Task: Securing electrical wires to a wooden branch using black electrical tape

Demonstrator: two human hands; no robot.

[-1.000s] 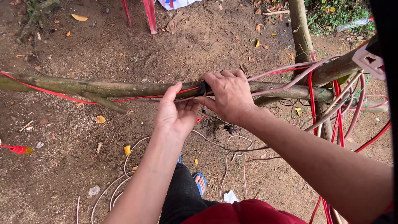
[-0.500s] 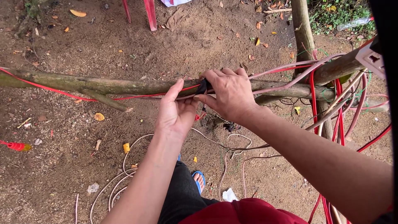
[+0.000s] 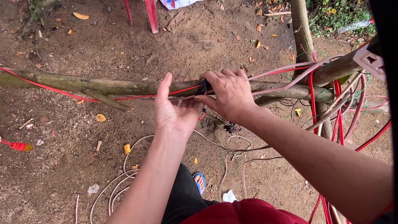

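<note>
Right hand [image 3: 230, 97] pinches a black tape wrap [image 3: 202, 88] around thin red wire [image 3: 124, 98] on the rough brown branch [image 3: 103, 86]; left hand [image 3: 174, 112] open, palm bracing beside it. Tape looks soft, sticky; best gripped at its loose end.

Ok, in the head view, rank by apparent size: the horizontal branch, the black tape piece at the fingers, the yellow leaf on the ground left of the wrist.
1. Horizontal branch, spanning most of the frame.
2. and 3. Yellow leaf and black tape piece: look alike; the right hand partly hides the tape, so no ranking.

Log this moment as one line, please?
left hand: open beside red wire | right hand: pinching black tape | on: wooden branch
</note>
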